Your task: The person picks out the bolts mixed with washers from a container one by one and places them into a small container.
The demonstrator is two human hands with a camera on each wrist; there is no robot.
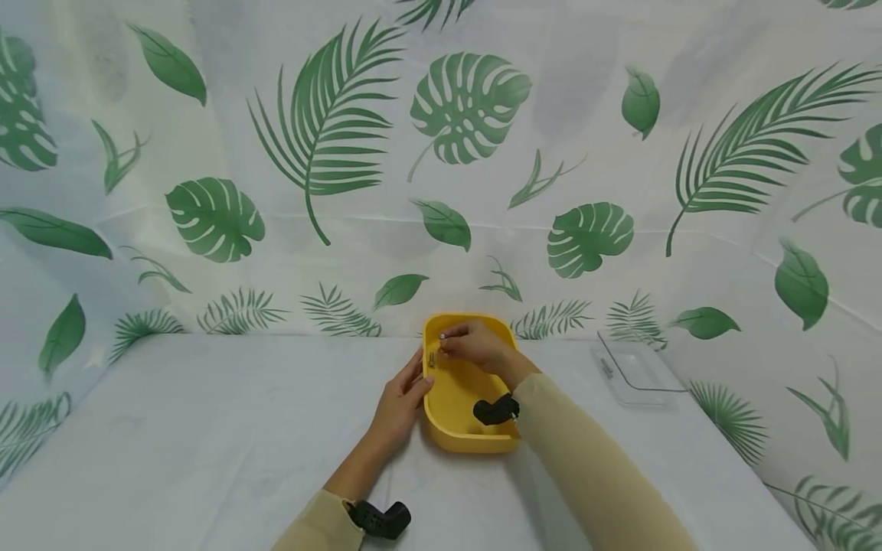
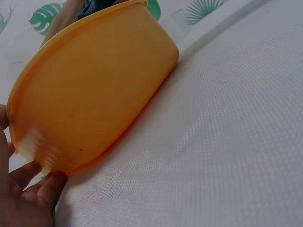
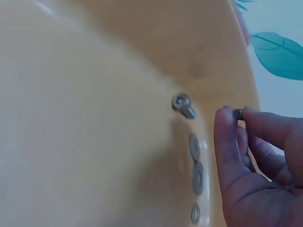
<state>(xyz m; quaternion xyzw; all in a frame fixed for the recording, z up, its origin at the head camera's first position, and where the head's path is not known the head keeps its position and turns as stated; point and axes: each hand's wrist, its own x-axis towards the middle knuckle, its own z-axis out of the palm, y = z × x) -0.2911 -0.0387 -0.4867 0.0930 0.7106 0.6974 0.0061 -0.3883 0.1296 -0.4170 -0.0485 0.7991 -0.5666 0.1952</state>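
A yellow plastic basin (image 1: 463,442) stands on the white-covered table. My left hand (image 1: 398,402) grips its left side, thumb at the rim and fingers against the outer wall (image 2: 94,85). Over the inside of the basin, my right hand (image 1: 478,346) pinches a small grey metal piece (image 3: 238,114) between thumb and fingertip; most of it is hidden, so I cannot tell its kind. Below that hand, a socket-head screw (image 3: 182,105) lies on the basin floor. Beside it are a flat washer (image 3: 194,147), another washer (image 3: 198,178) and a smaller washer (image 3: 195,213), lined up along the wall.
To the right on the table sits a clear plastic tray (image 1: 644,398) with a small metallic item (image 1: 606,368) at its left side. A leaf-printed sheet (image 1: 475,252) rises right behind the basin. Black wrist devices (image 1: 379,520) are worn on both arms.
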